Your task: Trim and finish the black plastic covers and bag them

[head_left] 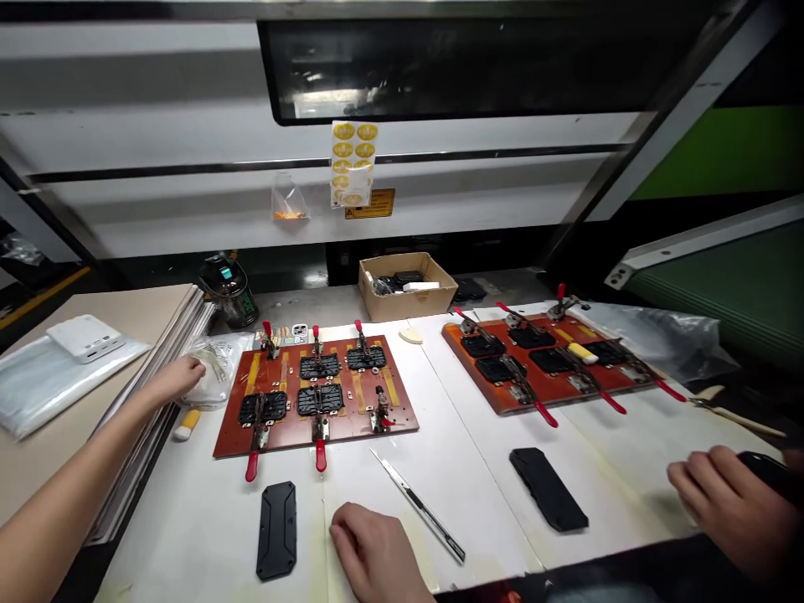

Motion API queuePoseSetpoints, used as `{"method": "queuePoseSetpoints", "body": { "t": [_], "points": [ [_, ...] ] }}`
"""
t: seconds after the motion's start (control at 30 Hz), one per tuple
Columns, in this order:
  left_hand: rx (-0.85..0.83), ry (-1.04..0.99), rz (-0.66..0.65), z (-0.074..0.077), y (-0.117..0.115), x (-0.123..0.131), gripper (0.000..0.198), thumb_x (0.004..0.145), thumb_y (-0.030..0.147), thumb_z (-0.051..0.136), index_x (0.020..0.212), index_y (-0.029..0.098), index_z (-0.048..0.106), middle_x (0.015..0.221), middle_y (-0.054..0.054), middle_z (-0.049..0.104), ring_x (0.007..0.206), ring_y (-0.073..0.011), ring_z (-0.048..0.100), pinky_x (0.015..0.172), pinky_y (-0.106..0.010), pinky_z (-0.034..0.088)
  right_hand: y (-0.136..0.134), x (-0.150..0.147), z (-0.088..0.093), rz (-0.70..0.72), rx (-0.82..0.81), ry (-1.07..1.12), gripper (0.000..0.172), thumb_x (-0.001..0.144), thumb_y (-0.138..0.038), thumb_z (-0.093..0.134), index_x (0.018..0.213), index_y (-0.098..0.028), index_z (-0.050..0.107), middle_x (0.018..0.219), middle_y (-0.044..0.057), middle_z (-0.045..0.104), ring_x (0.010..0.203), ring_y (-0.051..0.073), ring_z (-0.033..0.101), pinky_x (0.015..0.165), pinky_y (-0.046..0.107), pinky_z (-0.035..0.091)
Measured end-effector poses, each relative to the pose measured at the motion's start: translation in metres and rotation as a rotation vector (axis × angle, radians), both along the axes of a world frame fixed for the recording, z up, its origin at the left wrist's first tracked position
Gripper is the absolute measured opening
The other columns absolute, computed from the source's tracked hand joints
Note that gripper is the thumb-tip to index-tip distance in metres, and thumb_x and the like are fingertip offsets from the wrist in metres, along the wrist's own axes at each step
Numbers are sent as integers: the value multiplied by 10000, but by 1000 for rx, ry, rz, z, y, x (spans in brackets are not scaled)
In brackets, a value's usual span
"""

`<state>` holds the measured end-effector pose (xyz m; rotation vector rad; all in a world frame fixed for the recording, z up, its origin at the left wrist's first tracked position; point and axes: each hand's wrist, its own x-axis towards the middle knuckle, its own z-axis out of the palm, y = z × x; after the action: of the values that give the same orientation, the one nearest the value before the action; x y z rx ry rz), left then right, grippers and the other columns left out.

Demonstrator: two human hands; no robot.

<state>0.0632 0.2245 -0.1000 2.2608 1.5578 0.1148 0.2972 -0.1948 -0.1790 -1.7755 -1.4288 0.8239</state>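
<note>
My left hand [179, 378] reaches to the clear plastic bag [217, 394] at the left, its fingers curled together at the bag's edge; what they pinch, if anything, is too small to make out. My right hand [375, 548] rests loosely closed on the white table near the front edge, with nothing visible in it. Just beyond it lies a utility knife [420, 507]. A black phone-case-like plate [277, 530] lies to its left. Ahead stands a red-brown fixture board [229, 431] bearing several black parts [319, 399] and red-handled toggle clamps [321, 452].
A co-worker's hand [732, 502] is at the right, near another black plate [548, 490] and a second clamp board [496, 394]. A cardboard box [408, 301] stands behind. Stacked sheets [157, 310], a yellow-and-white stub [187, 425] and a dark jug [231, 293] are left.
</note>
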Motion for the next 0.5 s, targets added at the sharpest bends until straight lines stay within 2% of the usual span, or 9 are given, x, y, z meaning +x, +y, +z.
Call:
{"method": "queuePoseSetpoints", "body": {
  "t": [0.07,0.13,0.2,0.27,0.3,0.33,0.4,0.5],
  "points": [
    [-76,-56,25,12,-20,-5,376,966,439,603,714,164,554,639,43,503,561,-122,467,582,-264,391,4,-7,8,-67,-23,110,324,1006,-459,427,892,-247,644,734,2,636,653,174,579,612,276,385],
    [-162,-172,16,20,-47,-5,417,985,480,529,698,177,511,639,39,468,577,-128,453,580,-262,360,21,-16,30,-157,-4,258,364,1002,-508,462,854,-219,625,664,-20,559,607,142,510,572,243,346],
    [-294,-307,-21,25,-77,3,470,983,563,461,694,192,464,617,48,405,553,-120,408,548,-250,323,54,-26,61,-183,73,331,366,1005,-512,477,858,-208,620,688,-20,565,625,136,517,585,234,364],
    [-444,-423,-60,27,-105,17,511,941,673,462,753,198,486,608,59,391,512,-109,361,502,-237,274,98,-35,87,-113,121,317,274,1002,-451,516,943,-211,636,807,-2,657,722,148,595,665,238,414],
    [-499,-477,-75,27,-116,24,529,919,706,475,773,198,501,605,59,403,503,-106,361,494,-232,272,121,-39,95,-62,107,306,222,971,-419,582,1044,-216,633,885,7,694,796,162,627,722,246,437],
    [-544,-524,-89,27,-126,30,544,902,729,486,792,198,518,600,56,423,494,-106,370,487,-231,278,143,-41,100,-3,66,318,235,920,-390,658,1070,-212,625,916,13,711,822,172,645,737,252,451],
    [-596,-607,-97,27,-141,37,564,888,752,487,803,196,532,583,49,453,478,-111,388,474,-235,299,178,-44,99,95,-7,357,173,888,-336,677,966,-193,621,868,25,722,775,175,667,700,253,482],
    [-578,-731,-90,30,-158,34,528,901,714,514,869,188,545,663,26,531,541,-117,461,519,-234,367,200,-44,85,165,-75,427,147,958,-287,520,849,-197,561,783,23,708,677,151,678,632,239,526]
  ]
}}
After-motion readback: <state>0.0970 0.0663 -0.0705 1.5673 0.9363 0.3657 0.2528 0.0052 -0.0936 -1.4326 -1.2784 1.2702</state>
